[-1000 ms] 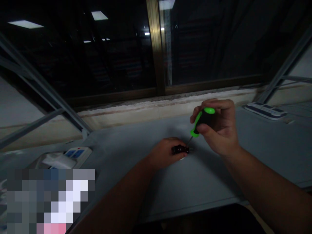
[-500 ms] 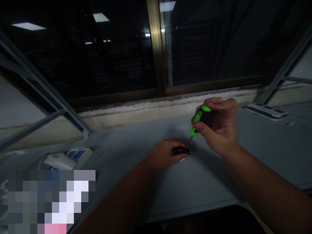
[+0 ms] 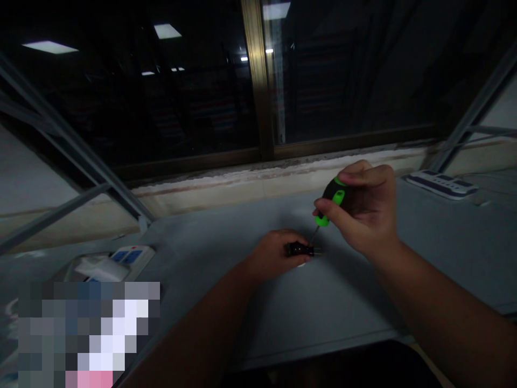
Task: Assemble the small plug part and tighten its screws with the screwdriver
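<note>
My left hand [image 3: 279, 252] grips a dark plug [image 3: 299, 249] low over the grey table [image 3: 343, 318], with its metal prongs pointing right. A small white bit shows under my left fingers; I cannot make out what it is. My right hand [image 3: 363, 207] is closed around the green and black handle of a screwdriver [image 3: 331, 198]. The screwdriver slants down to the left, and its thin shaft reaches the top of the plug near the prong end. Whether the tip sits in a screw is too small to tell.
A power strip [image 3: 135, 256] with a white adapter [image 3: 103, 268] lies at the left. Another power strip [image 3: 442, 185] is at the back right. Metal frame posts [image 3: 121, 199] stand on both sides, before a dark window [image 3: 181, 108]. A pixelated patch covers the lower left.
The screwdriver handle has turned in my right fingers, its green inlay now facing further right. My left hand and the plug stay nearly where they were.
</note>
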Tool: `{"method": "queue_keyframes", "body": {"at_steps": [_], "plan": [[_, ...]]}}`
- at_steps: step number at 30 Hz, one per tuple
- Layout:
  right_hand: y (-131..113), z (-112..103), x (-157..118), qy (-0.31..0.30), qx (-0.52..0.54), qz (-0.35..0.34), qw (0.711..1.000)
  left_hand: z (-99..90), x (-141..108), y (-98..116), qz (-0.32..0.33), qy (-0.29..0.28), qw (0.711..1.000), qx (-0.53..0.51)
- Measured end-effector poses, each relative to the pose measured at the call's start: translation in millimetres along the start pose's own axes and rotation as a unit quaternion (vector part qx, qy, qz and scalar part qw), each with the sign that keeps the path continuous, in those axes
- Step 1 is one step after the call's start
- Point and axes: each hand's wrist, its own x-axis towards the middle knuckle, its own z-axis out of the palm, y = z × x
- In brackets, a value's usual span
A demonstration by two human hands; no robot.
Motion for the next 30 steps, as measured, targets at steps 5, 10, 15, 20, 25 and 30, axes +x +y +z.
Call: {"method": "queue_keyframes", "body": {"at_steps": [5, 10, 15, 20, 25, 30], "plan": [[-3.5, -5.2, -0.1, -0.052, 0.084, 0.062, 0.993, -0.8, -0.3, 0.4, 0.002, -0.005, 1.0, -0.018], [-5.4, -6.5, 3.7, -0.056, 0.032, 0.046, 0.997, 0.6, -1.1, 0.5, -0.01, -0.006, 0.999, -0.03], [-0.2, -9.2, 6.3, -0.036, -0.073, 0.001, 0.997, 1.1, -0.1, 0.0, -0.004, -0.001, 1.0, -0.029], [0.6, -11.5, 4.8, -0.018, -0.07, -0.006, 0.997, -0.3, -0.2, 0.7, -0.001, 0.002, 1.0, -0.016], [-5.8, -12.7, 4.4, -0.073, 0.038, 0.053, 0.995, 0.3, -0.3, 0.1, 0.007, -0.003, 1.0, -0.03], [-5.6, -15.8, 7.5, -0.097, -0.023, 0.04, 0.994, 1.6, 0.8, -0.5, 0.012, -0.002, 1.0, -0.026]]}}
